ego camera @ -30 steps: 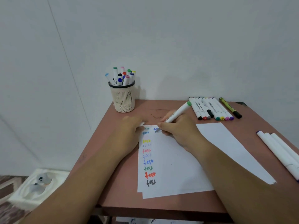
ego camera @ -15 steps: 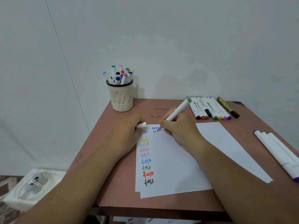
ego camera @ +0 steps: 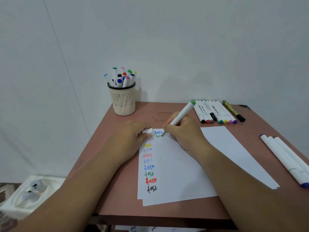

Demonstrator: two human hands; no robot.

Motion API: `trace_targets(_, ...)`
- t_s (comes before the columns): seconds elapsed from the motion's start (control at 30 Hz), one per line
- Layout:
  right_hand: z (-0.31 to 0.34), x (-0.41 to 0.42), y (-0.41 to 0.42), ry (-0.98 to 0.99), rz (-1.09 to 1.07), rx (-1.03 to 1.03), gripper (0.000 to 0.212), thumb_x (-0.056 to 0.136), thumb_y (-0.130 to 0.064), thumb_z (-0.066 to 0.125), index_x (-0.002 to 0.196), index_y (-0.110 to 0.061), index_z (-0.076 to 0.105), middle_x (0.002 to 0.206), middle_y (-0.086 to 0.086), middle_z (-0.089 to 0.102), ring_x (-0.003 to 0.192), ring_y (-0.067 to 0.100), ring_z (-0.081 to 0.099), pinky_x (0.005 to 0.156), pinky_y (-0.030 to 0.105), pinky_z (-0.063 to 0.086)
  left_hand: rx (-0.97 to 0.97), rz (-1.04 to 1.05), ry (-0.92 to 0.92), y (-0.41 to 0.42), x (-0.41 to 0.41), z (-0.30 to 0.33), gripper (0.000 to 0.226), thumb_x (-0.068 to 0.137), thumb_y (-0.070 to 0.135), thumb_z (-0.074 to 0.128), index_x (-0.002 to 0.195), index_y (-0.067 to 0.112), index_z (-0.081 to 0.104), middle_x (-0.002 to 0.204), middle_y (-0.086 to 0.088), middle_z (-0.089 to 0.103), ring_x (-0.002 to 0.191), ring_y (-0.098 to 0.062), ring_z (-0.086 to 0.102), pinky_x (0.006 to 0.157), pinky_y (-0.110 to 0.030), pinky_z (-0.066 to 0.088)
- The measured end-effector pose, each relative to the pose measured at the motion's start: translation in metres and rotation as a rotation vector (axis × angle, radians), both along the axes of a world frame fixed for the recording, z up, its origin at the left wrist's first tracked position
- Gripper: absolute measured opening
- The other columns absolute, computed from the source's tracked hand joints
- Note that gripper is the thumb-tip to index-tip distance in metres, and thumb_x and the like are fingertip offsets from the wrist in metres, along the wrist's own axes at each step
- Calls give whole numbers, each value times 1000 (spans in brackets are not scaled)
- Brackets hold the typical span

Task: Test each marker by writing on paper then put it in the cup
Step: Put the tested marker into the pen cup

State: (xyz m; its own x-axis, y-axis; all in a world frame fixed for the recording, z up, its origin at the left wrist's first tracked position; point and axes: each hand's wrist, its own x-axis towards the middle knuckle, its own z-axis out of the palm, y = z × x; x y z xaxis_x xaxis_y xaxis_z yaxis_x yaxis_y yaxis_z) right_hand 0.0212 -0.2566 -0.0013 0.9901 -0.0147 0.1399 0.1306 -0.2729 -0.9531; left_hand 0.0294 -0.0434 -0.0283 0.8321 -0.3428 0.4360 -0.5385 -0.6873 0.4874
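Green ink forms "test" on the paper (ego camera: pixel 175 168), near its top edge: my right hand (ego camera: pixel 185 133) grips the green marker (ego camera: pixel 181 115), my left hand (ego camera: pixel 133 136) pinches its cap (ego camera: pixel 148 130). Next: recap, then reach beyond the paper to the cup (ego camera: pixel 122 101).

The reddish worktop (ego camera: pixel 117 148) carried paper sheets (ego camera: pixel 180 173), a mesh cup (ego camera: pixel 124 102), and loose markers (ego camera: pixel 215 113).
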Motion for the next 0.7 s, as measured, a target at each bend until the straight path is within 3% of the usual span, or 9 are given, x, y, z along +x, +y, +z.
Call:
trace_targets(0.1, 0, -1, 1, -30, 19, 35, 26, 83, -3, 70, 67, -22, 63, 54, -10, 55, 52, 10, 49, 56, 31, 41, -5, 3, 13, 0, -1, 0, 16, 93, 38, 59, 108, 41, 64, 93, 25, 64, 95, -6, 57, 84, -40, 50)
trace_targets(0.23, 3, -5, -2, -119, 73, 258, 15, 84, -5, 82, 75, -13, 72, 65, 8, 62, 61, 20, 54, 60, 35, 45, -52, 39, 115, 0, -4, 1, 9, 91, 47, 60, 99, 49, 56, 99, 21, 63, 96, -1, 58, 84, -39, 53)
trace_targets(0.37, 3, -8, 0, -129, 124, 261, 11, 82, -6, 85, 79, -11, 76, 76, 16, 68, 66, 19, 58, 59, 29, 47, -67, 17, 146, -2, -8, 6, 6, 93, 46, 60, 97, 48, 56, 99, 19, 63, 96, -1, 58, 84, -38, 52)
trace_targets(0.47, 4, -11, 1, -91, 188, 220, 12, 78, -4, 87, 85, -6, 78, 80, 12, 74, 69, 14, 64, 61, 26, 51, -94, -13, 154, -3, -13, 9, 7, 91, 47, 59, 97, 46, 57, 96, 20, 63, 95, -2, 58, 82, -39, 52)
trace_targets(0.6, 7, -15, 2, -90, 237, 190, 27, 61, -15, 94, 85, -14, 81, 95, 8, 79, 92, 20, 74, 82, 33, 61, -150, -58, 163, -5, -20, 11, 12, 89, 42, 58, 99, 45, 55, 93, 24, 64, 89, -4, 61, 78, -40, 54)
trace_targets(0.7, 8, -16, 3, -88, 217, 171, 29, 58, -18, 94, 83, -19, 81, 89, 5, 79, 86, 16, 74, 79, 29, 61, -136, -30, 138, -5, -22, 11, 14, 94, 33, 64, 92, 43, 54, 90, 21, 64, 88, -3, 61, 77, -42, 54)
